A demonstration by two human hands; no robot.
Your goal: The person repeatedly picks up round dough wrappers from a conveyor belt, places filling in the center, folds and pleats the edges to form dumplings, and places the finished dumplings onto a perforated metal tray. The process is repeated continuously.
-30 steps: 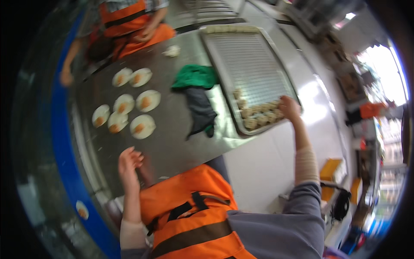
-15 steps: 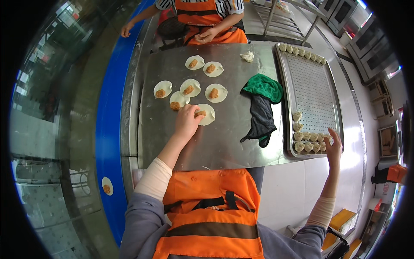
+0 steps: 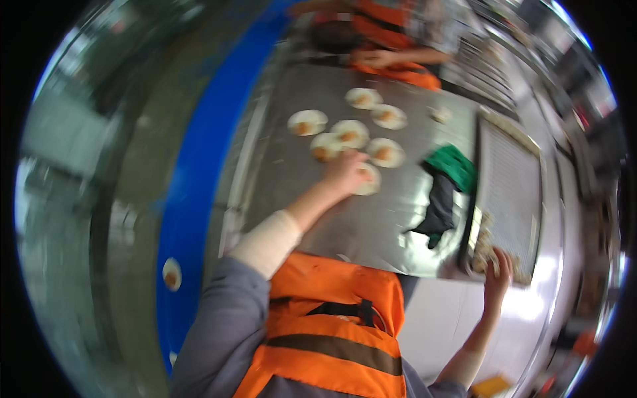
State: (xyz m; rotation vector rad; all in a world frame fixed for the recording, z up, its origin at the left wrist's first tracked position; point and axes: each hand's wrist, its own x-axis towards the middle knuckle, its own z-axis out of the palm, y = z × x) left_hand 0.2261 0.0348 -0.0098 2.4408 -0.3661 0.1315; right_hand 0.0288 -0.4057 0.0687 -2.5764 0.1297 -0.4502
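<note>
My left hand [image 3: 345, 174] is over the table, its fingers closed on the edge of the nearest dumpling wrapper [image 3: 370, 182], a pale dough round with orange-brown filling. Several more filled wrappers [image 3: 387, 153] lie flat just beyond it, two of them touching or overlapping. At the near edge of a perforated metal tray [image 3: 507, 156] is my right hand [image 3: 499, 273], beside shaped dumplings [image 3: 483, 240]. Motion smears its fingers, so whether a dumpling is between them is unclear.
A green and dark grey cloth [image 3: 443, 199] lies between the wrappers and the tray. Across the steel table [image 3: 332, 232] a person in an orange apron [image 3: 385, 26] stands. On the left runs a blue belt [image 3: 192, 199] carrying another filled wrapper [image 3: 172, 274]. A white lump [image 3: 440, 114] sits at the far side.
The whole view has swung and blurred, so the table appears farther right. My left hand stays at the same wrapper. My right hand has shifted left along the tray's near edge.
</note>
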